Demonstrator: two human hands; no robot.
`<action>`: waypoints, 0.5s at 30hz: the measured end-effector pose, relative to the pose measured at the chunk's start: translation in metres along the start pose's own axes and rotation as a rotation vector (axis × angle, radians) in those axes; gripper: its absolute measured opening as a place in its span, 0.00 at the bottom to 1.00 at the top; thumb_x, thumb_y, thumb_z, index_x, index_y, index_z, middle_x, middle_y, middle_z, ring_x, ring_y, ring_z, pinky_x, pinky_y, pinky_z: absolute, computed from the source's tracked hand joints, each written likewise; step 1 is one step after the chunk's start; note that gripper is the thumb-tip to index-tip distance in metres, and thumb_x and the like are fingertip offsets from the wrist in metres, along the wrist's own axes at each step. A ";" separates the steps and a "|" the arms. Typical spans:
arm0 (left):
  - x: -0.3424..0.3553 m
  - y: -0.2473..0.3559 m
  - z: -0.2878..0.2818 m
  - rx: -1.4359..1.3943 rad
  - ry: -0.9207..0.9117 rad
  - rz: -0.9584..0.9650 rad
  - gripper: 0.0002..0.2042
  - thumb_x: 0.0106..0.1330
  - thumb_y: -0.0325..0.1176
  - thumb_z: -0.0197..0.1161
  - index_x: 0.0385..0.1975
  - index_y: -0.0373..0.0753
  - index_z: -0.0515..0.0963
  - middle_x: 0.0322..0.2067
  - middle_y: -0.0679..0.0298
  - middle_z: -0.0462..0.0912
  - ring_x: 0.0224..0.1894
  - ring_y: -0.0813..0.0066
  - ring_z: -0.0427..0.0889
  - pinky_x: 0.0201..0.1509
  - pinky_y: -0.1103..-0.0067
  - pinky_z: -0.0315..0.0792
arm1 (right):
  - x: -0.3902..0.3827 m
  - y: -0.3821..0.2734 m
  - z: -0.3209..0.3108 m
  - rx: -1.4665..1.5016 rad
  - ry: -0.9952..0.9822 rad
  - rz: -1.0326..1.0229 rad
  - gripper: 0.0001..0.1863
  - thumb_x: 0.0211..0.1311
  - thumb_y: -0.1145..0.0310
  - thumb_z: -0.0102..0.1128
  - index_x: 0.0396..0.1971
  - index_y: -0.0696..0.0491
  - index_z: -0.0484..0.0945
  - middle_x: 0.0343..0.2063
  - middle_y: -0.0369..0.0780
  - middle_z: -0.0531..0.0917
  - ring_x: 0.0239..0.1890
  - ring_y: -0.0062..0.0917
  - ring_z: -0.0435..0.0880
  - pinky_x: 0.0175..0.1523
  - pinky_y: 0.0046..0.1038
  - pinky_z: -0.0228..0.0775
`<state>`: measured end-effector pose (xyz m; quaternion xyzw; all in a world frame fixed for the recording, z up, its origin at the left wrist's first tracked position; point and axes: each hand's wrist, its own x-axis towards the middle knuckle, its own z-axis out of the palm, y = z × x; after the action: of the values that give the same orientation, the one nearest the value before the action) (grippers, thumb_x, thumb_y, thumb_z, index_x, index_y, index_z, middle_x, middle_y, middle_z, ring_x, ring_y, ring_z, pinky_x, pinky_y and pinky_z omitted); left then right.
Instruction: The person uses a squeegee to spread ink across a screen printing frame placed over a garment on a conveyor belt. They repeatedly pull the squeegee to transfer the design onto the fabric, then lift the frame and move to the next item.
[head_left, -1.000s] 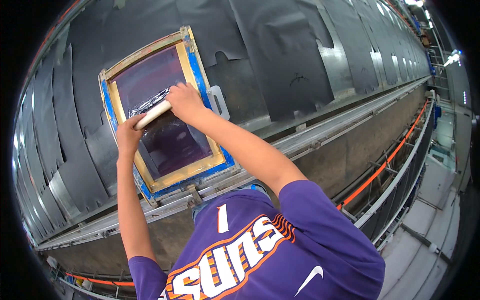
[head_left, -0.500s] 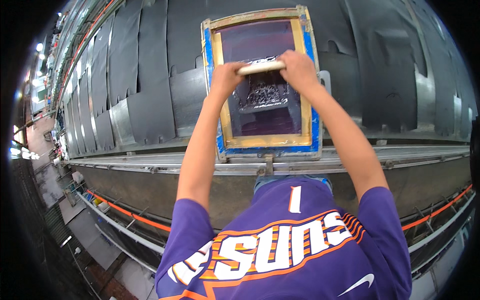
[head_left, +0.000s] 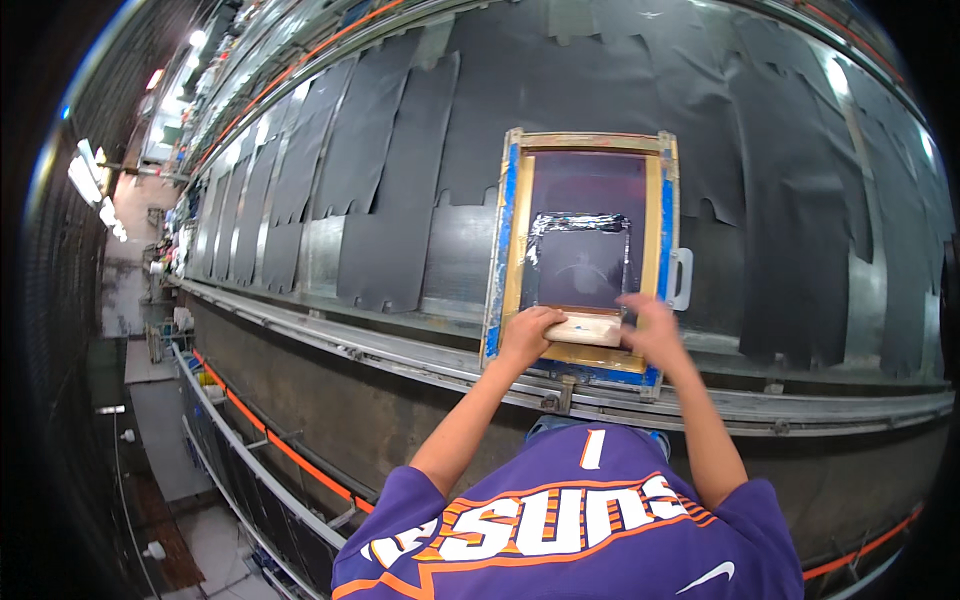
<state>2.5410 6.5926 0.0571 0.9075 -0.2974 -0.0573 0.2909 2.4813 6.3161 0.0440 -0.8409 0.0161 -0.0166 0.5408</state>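
A screen-printing frame [head_left: 590, 142], edged with yellow and blue tape, lies on the long table. Its dark mesh [head_left: 583, 255] carries a wet, glossy ink band around a paler rectangle. Across the near end of the mesh stands a squeegee [head_left: 588, 329] with a pale wooden grip. My left hand [head_left: 530, 335] is closed around the squeegee's left end. My right hand [head_left: 655, 330] is at the right end, smeared by motion, and its fingers look partly lifted from the wood. Whether it still grips cannot be made out.
Black sheets [head_left: 395, 235] with notched ends lie side by side along the metal table. A pale loop handle [head_left: 680, 280] juts from the frame's right side. A metal rail [head_left: 400, 362] runs along the near table edge, and an orange strip [head_left: 290, 440] is behind it.
Both hands have come with the squeegee from the mesh's far half to its near end. The ink heap in the middle is gone from there. My right hand has loosened or shifted. The view has turned.
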 end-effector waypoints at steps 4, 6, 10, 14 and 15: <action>0.003 0.012 0.007 -0.012 0.066 -0.032 0.18 0.48 0.17 0.61 0.39 0.41 0.83 0.43 0.61 0.85 0.48 0.57 0.81 0.53 0.66 0.75 | 0.041 0.049 -0.053 -0.230 0.626 0.102 0.17 0.64 0.66 0.64 0.52 0.52 0.81 0.36 0.42 0.80 0.39 0.34 0.78 0.46 0.35 0.69; -0.004 0.013 0.004 0.023 0.078 0.024 0.18 0.46 0.17 0.61 0.39 0.40 0.82 0.43 0.61 0.84 0.49 0.57 0.81 0.55 0.66 0.74 | 0.059 0.083 -0.053 -0.035 0.450 0.241 0.16 0.67 0.64 0.61 0.52 0.52 0.80 0.34 0.44 0.83 0.36 0.35 0.81 0.45 0.35 0.72; -0.020 0.014 -0.008 0.058 0.001 0.058 0.22 0.47 0.19 0.65 0.46 0.40 0.81 0.51 0.63 0.82 0.57 0.59 0.77 0.59 0.67 0.73 | 0.076 0.093 -0.044 -0.150 0.533 0.237 0.15 0.70 0.59 0.56 0.49 0.49 0.82 0.40 0.49 0.86 0.43 0.40 0.86 0.48 0.39 0.74; -0.038 -0.028 0.003 -0.048 0.000 0.119 0.24 0.46 0.20 0.66 0.48 0.41 0.80 0.52 0.63 0.81 0.57 0.59 0.77 0.61 0.68 0.73 | 0.080 0.094 -0.025 -0.292 0.691 0.330 0.14 0.70 0.57 0.57 0.45 0.48 0.84 0.37 0.46 0.88 0.41 0.41 0.87 0.47 0.39 0.74; -0.043 -0.033 -0.011 -0.048 0.003 0.132 0.25 0.46 0.20 0.67 0.48 0.42 0.80 0.52 0.64 0.81 0.58 0.60 0.77 0.61 0.68 0.73 | 0.084 0.086 -0.027 -0.333 0.709 0.286 0.14 0.70 0.56 0.57 0.45 0.48 0.84 0.36 0.46 0.88 0.41 0.40 0.87 0.47 0.39 0.75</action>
<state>2.5257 6.6443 0.0441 0.8788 -0.3549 -0.0438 0.3160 2.5634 6.2523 -0.0222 -0.8483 0.3206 -0.2271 0.3551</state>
